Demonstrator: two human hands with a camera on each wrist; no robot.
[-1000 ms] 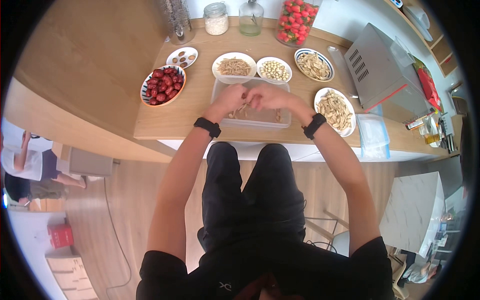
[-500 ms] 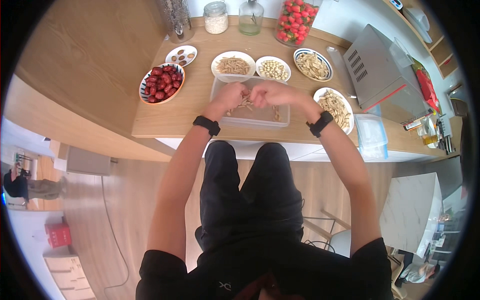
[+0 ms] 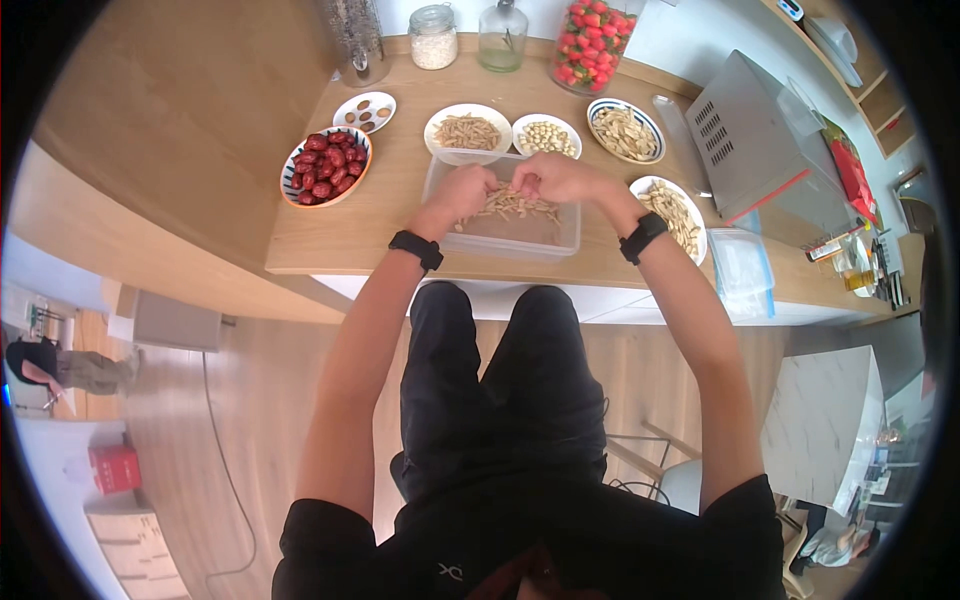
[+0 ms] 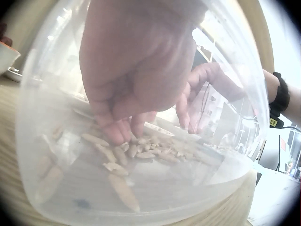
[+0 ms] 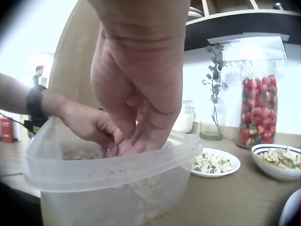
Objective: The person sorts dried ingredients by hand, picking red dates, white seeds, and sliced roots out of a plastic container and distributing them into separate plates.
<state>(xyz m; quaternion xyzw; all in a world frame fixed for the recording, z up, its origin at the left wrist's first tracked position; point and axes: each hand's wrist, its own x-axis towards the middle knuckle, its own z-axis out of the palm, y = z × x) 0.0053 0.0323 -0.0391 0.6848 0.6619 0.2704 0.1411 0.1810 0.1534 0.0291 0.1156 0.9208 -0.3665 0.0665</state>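
Note:
My left hand (image 3: pixel 467 192) reaches down into a clear plastic box (image 3: pixel 500 243), its fingers bent and the tips right at a loose heap of pale dried root pieces (image 4: pixel 157 150). Opposite it, my right hand (image 3: pixel 556 180) is also inside the box, fingers pointing down and thumb tucked close to them in the right wrist view. The two hands nearly meet over the heap. I cannot tell whether either hand pinches a piece. More pieces lie scattered along the box floor.
Behind the box stand a plate of dried sticks (image 3: pixel 467 130) and a plate of lotus seeds (image 3: pixel 548 137). Left is a bowl of red dates (image 3: pixel 326 168); right, sliced dried pieces fill a bowl (image 3: pixel 627 130) and a plate (image 3: pixel 670 215). A microwave (image 3: pixel 765 140) is beyond.
My hands, together a second ago, have moved slightly apart. More root pieces now show spread across the box floor between and below them.

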